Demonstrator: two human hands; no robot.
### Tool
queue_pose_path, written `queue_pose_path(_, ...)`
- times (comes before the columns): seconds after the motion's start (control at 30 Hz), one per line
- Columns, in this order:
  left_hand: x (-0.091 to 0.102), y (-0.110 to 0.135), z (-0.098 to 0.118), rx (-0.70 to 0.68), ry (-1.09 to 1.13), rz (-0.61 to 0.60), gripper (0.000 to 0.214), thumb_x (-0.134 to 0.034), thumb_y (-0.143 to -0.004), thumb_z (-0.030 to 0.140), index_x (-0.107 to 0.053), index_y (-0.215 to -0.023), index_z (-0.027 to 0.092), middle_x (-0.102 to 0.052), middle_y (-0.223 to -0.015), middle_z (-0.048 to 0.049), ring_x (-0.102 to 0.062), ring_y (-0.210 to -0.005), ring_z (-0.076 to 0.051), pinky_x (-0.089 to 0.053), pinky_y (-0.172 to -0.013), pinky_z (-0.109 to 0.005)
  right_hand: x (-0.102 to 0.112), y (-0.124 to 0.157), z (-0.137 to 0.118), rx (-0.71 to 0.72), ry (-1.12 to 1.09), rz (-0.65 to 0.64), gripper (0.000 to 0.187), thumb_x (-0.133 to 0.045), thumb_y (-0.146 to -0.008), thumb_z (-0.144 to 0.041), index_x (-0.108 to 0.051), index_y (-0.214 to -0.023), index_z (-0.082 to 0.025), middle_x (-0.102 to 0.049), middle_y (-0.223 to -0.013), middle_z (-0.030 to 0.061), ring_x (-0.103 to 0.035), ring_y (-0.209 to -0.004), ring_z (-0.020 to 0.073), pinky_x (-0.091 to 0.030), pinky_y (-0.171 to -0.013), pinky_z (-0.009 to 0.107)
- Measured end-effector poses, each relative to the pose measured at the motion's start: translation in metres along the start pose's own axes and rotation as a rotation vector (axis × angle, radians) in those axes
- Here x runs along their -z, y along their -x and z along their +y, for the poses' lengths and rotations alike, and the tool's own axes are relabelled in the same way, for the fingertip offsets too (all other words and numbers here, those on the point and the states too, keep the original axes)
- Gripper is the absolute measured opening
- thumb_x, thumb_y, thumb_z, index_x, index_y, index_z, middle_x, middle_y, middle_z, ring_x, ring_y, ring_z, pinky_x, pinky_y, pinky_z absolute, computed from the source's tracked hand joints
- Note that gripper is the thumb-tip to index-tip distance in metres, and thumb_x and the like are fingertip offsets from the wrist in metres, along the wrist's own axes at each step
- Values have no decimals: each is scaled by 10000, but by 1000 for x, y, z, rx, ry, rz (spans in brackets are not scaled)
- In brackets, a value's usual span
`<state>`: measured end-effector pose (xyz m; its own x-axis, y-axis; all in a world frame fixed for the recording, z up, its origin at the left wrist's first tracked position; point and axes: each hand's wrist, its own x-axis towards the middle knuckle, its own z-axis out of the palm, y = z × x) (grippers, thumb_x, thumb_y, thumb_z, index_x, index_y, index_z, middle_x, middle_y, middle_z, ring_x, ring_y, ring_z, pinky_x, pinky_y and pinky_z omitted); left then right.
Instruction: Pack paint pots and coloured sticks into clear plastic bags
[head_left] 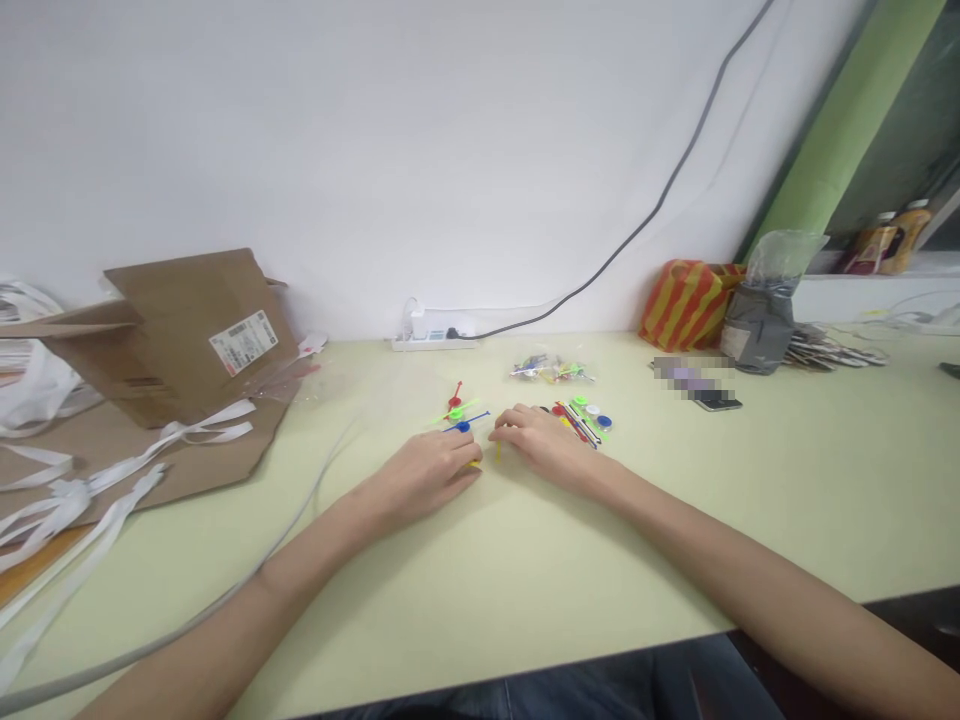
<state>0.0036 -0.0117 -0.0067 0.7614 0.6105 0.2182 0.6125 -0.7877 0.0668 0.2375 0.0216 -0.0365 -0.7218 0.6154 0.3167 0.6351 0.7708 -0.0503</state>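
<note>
Pinched in my left hand [431,475] is a small yellow plastic piece [474,463], mostly hidden by the fingertips. My right hand [538,440] is closed on a thin yellow plastic stick [499,452] that points down near the tabletop. The two hands are a short gap apart. Just beyond the left hand lie a red disc with a stick [454,405], a green one [456,413] and a blue one [461,426]. Beside the right hand is a loose group of coloured sticks [581,422] and round discs, including a blue disc [604,423], partly covered by the hand.
A clear bag of similar parts [551,368] lies farther back. A power strip [431,342] stands by the wall. At left are a cardboard box [180,340], white straps [97,480] and a grey cable [300,515]. A phone [718,400] and a striped bag [686,305] are at right.
</note>
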Motion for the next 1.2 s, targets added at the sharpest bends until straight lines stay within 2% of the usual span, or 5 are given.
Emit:
queue_pose_path(0.33, 0, 0, -6, 27, -13, -8, 317, -421, -1031, 414, -663, -1118, 229, -616, -963, -62, -610, -884, -216, -459, -753, -325, 4, -1, 1, -11, -19, -49, 326, -473, -917, -4, -716, -1054, -172, -691, -1101, 94, -613, -1023, 206, -392, -845, 320)
queue_pose_path(0.43, -1, -1, -15, 110, 8, 100, 366, -332, -1058, 363, -658, -1143, 219, -631, -1011, -71, -602, -942, -222, -459, -823, -352, 5, -2, -1, -44, -2, -43, 302, -479, -912, -2, -719, -995, -165, -696, -1017, 90, -602, -999, 212, -379, -841, 326)
queue_pose_path(0.67, -20, 0, -57, 361, 31, 327, 258, -426, -1007, 342, -623, -1120, 221, -622, -1100, -66, -605, -997, -231, -470, -884, -381, 1, -5, 2, -142, -17, 114, 329, -450, -954, -36, -701, -1117, -172, -689, -1069, 98, -576, -987, 209, -393, -841, 324)
queue_pose_path(0.93, -28, -1, -61, 404, 134, 331, 263, -373, -997, 257, -597, -1127, 210, -628, -1040, -62, -601, -988, -226, -469, -889, -384, -3, -84, 27, -21, 20, 39, 557, -430, -928, 5, -544, -1420, -231, -611, -1362, 101, -535, -1235, 232, -419, -957, 343)
queue_pose_path(1.2, -29, -1, -61, 458, 135, 306, 301, -427, -979, 259, -576, -1236, 211, -643, -944, -49, -594, -945, -240, -461, -843, -384, -21, -128, 49, -127, -59, -92, 248, -551, -929, -126, -779, -1010, -180, -755, -1032, 108, -615, -1094, 247, -405, -927, 315)
